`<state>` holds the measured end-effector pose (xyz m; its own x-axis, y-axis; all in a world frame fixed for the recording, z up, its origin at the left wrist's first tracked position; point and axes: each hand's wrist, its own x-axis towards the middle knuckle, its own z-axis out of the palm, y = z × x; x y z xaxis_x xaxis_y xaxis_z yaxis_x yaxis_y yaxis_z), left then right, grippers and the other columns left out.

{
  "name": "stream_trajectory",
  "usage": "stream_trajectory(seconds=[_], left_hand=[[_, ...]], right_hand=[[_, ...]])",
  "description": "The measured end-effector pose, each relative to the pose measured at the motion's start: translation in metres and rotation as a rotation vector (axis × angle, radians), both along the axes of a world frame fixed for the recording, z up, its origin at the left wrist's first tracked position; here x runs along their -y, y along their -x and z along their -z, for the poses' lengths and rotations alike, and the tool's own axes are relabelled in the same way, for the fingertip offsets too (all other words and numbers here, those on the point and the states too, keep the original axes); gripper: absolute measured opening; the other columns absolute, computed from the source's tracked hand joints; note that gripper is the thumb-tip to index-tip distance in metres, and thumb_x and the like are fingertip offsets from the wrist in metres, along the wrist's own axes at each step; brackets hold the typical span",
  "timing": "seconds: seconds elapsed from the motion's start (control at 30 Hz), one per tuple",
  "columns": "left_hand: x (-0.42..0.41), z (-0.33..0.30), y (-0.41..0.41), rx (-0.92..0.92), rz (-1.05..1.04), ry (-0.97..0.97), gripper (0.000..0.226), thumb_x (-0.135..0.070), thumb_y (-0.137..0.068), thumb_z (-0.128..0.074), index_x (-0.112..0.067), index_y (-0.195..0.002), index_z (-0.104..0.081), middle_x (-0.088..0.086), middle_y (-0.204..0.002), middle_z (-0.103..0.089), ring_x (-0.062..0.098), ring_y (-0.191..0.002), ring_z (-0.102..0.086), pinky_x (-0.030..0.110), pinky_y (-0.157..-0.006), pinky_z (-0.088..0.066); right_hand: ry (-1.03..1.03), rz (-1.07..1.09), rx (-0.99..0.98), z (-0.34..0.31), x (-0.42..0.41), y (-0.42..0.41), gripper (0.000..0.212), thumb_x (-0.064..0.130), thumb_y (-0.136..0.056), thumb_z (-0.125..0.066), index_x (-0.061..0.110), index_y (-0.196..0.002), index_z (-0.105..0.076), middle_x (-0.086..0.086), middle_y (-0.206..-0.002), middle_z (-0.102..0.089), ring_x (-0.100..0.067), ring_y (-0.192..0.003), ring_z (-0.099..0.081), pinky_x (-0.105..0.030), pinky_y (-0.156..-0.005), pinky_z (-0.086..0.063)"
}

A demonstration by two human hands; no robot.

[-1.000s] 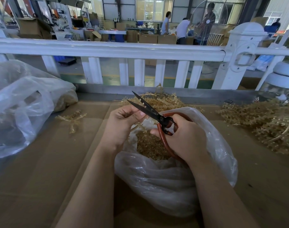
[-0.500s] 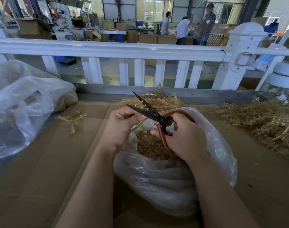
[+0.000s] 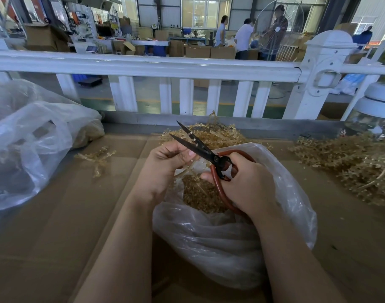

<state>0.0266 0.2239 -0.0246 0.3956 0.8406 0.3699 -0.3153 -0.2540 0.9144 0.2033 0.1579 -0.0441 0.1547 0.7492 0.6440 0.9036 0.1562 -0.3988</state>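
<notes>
Trimming step. Left grip point(image 3: 165, 169) pinched on stem point(image 3: 185, 169) over the bag point(image 3: 242, 241) mouth. Right grip point(image 3: 246, 184) clamped on scissors point(image 3: 201, 148), blades apart, pointing 11 o'clock. Next, probably: feed stem between blades, close, let clippings drop into bag.

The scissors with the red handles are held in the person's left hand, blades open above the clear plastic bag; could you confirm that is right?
Not quite. The head view shows the scissors gripped by the right hand instead; the left hand pinches a pale sprig. The blades are indeed open above the plastic bag.
</notes>
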Motion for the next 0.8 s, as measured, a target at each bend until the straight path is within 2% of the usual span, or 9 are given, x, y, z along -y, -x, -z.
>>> stream_trajectory(seconds=[0.13,0.33,0.5,0.63,0.7,0.8], left_hand=[[-0.0013,0.0007,0.0006,0.01,-0.001,0.005,0.012,-0.012,-0.079,-0.067,-0.018,-0.073,-0.076,-0.007,-0.066,-0.064,0.004,-0.061,-0.052,0.015,-0.064,-0.045],[-0.0019,0.0018,-0.0004,0.031,-0.009,0.028,0.009,-0.015,-0.076,-0.07,-0.015,-0.078,-0.079,-0.003,-0.075,-0.07,0.006,-0.067,-0.057,0.017,-0.066,-0.048],[-0.0012,0.0019,-0.0004,0.012,-0.023,0.02,0.01,-0.017,-0.077,-0.07,-0.017,-0.08,-0.079,-0.005,-0.076,-0.071,0.006,-0.069,-0.057,0.017,-0.067,-0.047],[0.0013,-0.0004,-0.0008,0.017,-0.011,0.025,0.009,-0.016,-0.079,-0.069,-0.015,-0.082,-0.077,-0.004,-0.077,-0.072,0.006,-0.069,-0.059,0.017,-0.066,-0.048],[0.0013,-0.0013,0.0001,0.051,-0.026,0.063,0.007,-0.014,-0.08,-0.068,-0.013,-0.086,-0.072,-0.002,-0.076,-0.07,0.008,-0.067,-0.06,0.019,-0.065,-0.049],[0.0009,-0.0013,0.0008,0.094,-0.067,0.078,0.007,-0.013,-0.08,-0.068,-0.009,-0.086,-0.067,0.005,-0.078,-0.065,0.013,-0.066,-0.056,0.022,-0.064,-0.049]], right_hand=[[0.017,-0.015,-0.022,-0.0002,-0.0002,0.0001,0.072,0.089,-0.071,-0.043,0.025,-0.09,-0.068,0.015,-0.079,-0.069,-0.005,-0.07,-0.062,-0.019,-0.064,-0.053],[-0.004,-0.009,-0.014,-0.0003,-0.0004,0.0007,0.069,0.088,-0.072,-0.045,0.025,-0.089,-0.068,0.016,-0.08,-0.068,-0.005,-0.07,-0.061,-0.021,-0.065,-0.054],[-0.043,-0.008,-0.022,-0.0003,0.0006,0.0003,0.069,0.087,-0.074,-0.044,0.025,-0.09,-0.069,0.019,-0.079,-0.065,0.0,-0.067,-0.053,-0.011,-0.062,-0.043],[-0.047,0.033,-0.002,-0.0005,-0.0003,0.0002,0.069,0.089,-0.074,-0.042,0.025,-0.083,-0.066,0.02,-0.074,-0.061,-0.001,-0.063,-0.051,-0.015,-0.059,-0.048],[-0.05,0.033,-0.001,-0.0002,-0.0002,0.0,0.068,0.088,-0.074,-0.044,0.025,-0.082,-0.067,0.019,-0.073,-0.063,-0.001,-0.062,-0.053,-0.013,-0.058,-0.046],[-0.035,0.03,-0.008,-0.0004,-0.0001,-0.0002,0.072,0.09,-0.073,-0.041,0.024,-0.083,-0.068,0.016,-0.073,-0.067,-0.003,-0.064,-0.058,-0.018,-0.059,-0.051]])
